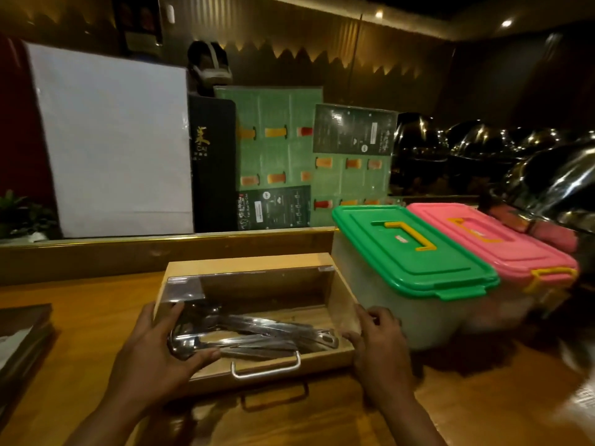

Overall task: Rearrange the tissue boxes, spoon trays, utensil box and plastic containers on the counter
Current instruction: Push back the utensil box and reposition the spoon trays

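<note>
Both hands gripping utensil box (pixel 257 317): left hand (pixel 154 349) and right hand (pixel 380 342) clamping its ends | green-lidded container (pixel 415 252) touching its right (pink-lidded container (pixel 492 239) beyond) | progress: seemingly midway, tissue boxes unseen

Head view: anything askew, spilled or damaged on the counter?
Nothing spilled or visibly damaged. The utensil box sits slightly skewed, both hands gripping its ends, and its metal utensils lie in a loose, crossed heap.
</note>
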`<action>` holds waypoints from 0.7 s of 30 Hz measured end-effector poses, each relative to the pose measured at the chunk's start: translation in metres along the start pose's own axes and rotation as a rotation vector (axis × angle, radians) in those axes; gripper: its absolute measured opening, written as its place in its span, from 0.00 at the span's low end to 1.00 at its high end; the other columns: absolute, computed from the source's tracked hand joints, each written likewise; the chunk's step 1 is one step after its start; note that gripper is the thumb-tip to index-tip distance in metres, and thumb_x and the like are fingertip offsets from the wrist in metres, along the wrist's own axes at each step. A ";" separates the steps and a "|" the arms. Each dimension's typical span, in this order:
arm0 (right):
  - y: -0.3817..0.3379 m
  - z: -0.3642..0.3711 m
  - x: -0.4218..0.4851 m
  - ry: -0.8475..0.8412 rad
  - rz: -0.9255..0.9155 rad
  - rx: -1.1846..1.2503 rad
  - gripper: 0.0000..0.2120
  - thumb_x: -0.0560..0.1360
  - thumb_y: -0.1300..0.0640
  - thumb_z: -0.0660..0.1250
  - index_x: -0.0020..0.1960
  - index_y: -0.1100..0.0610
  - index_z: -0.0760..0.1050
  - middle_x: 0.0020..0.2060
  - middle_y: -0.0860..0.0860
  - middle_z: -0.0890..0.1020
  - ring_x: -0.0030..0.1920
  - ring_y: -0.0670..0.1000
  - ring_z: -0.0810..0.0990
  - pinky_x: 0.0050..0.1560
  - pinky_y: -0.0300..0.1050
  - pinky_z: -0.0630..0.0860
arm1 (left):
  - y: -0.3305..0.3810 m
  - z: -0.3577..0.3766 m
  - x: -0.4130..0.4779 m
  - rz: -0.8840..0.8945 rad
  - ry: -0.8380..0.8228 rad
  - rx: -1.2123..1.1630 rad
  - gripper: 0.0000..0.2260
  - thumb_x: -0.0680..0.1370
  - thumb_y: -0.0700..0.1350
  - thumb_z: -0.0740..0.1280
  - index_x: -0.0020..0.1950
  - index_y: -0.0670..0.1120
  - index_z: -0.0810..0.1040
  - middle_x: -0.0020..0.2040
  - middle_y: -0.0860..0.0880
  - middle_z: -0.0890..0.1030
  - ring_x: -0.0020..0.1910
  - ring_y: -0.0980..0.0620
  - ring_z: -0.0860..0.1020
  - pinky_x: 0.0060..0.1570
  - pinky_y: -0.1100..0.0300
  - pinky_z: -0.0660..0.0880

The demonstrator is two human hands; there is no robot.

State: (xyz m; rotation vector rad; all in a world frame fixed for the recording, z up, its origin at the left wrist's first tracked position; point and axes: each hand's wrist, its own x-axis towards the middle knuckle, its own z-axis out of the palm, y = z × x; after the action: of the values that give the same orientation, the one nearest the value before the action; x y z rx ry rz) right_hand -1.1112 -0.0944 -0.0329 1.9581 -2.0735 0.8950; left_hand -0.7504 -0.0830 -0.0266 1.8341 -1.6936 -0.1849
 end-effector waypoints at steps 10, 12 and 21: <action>0.022 0.000 0.014 0.062 -0.038 -0.222 0.23 0.72 0.41 0.69 0.65 0.47 0.76 0.41 0.51 0.81 0.39 0.57 0.77 0.41 0.52 0.67 | 0.032 0.017 0.004 -0.029 0.043 0.036 0.50 0.55 0.75 0.72 0.73 0.55 0.71 0.74 0.46 0.67 0.63 0.41 0.75 0.50 0.47 0.80; 0.024 0.000 0.014 0.061 -0.034 -0.244 0.23 0.73 0.41 0.68 0.65 0.46 0.76 0.41 0.51 0.81 0.39 0.57 0.77 0.42 0.52 0.66 | 0.031 0.019 0.006 -0.027 0.031 0.053 0.52 0.54 0.78 0.70 0.74 0.56 0.70 0.74 0.47 0.66 0.64 0.42 0.74 0.49 0.48 0.81; 0.023 0.000 0.015 0.047 -0.019 -0.248 0.22 0.73 0.48 0.66 0.65 0.51 0.77 0.39 0.53 0.84 0.37 0.58 0.77 0.41 0.52 0.65 | 0.027 0.029 0.010 -0.033 0.040 0.060 0.55 0.54 0.82 0.65 0.75 0.56 0.69 0.76 0.47 0.65 0.67 0.42 0.73 0.54 0.46 0.80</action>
State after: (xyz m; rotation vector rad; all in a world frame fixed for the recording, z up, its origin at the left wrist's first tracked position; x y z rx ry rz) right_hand -1.1349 -0.1076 -0.0322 1.8073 -2.0264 0.6376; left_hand -0.7860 -0.1018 -0.0322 1.8982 -1.6590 -0.1117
